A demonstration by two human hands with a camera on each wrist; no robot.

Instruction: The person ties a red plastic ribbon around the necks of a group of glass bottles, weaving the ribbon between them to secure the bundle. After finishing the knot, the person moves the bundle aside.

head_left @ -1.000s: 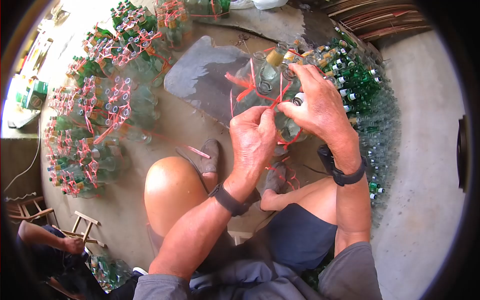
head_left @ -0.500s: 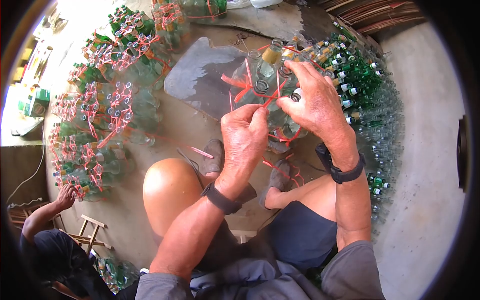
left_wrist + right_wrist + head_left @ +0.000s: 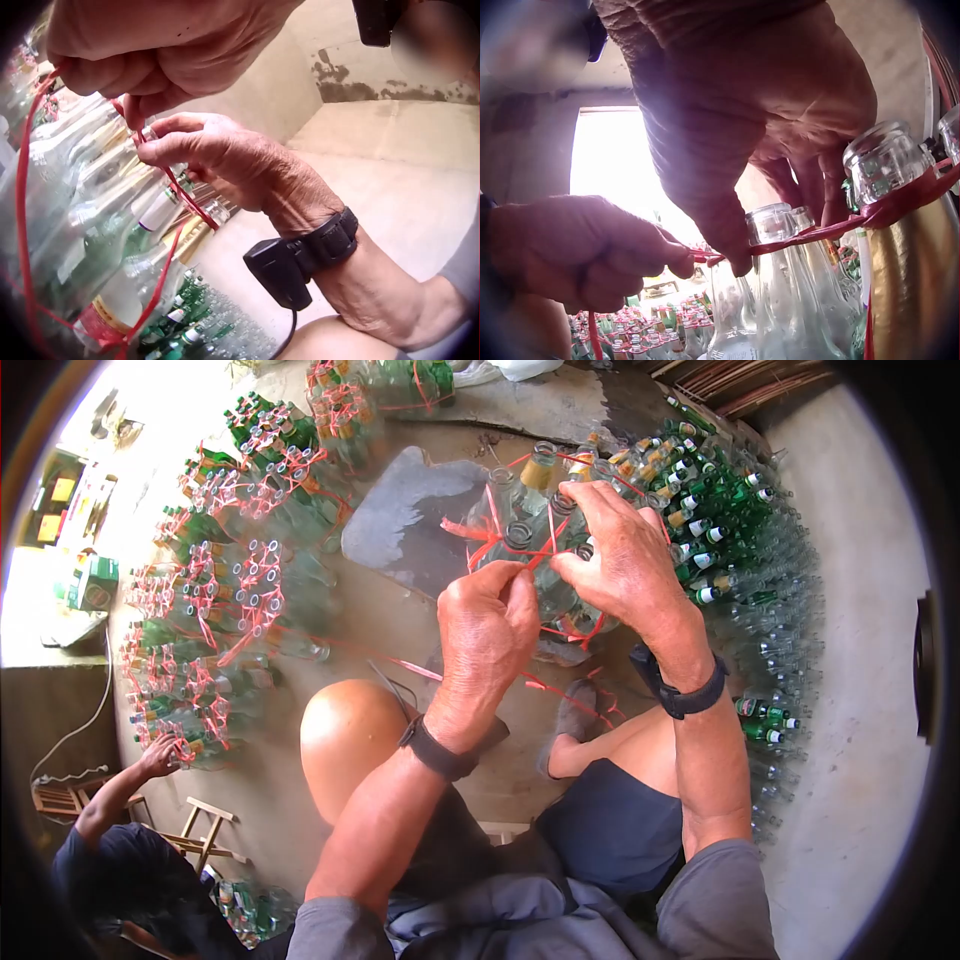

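A cluster of clear glass bottles (image 3: pixel 541 472) stands upright in front of the person, red plastic cord (image 3: pixel 484 532) running around and between the necks. The left hand (image 3: pixel 485 650) pinches the cord at the near side of the cluster, fingers curled. In the right wrist view the left hand (image 3: pixel 592 251) holds the cord taut against a bottle neck (image 3: pixel 771 223). Over the bottle necks arches the right hand (image 3: pixel 635 565), its thumb at the cord and its fingers around a neck. The left wrist view shows the right hand (image 3: pixel 225 154) with thumb and fingers at the cord.
Several cord-tied bottle bundles (image 3: pixel 255 595) stand at the left; many loose green and clear bottles (image 3: pixel 715 530) stand at the right. A flat grey slab (image 3: pixel 400 510) lies behind. At lower left another person (image 3: pixel 130 870) reaches toward a bundle near a wooden stool (image 3: pixel 205 830).
Both hands have shifted slightly left with the cord still held. The other person's arm has reached out to a bundle. The head view has turned a little.
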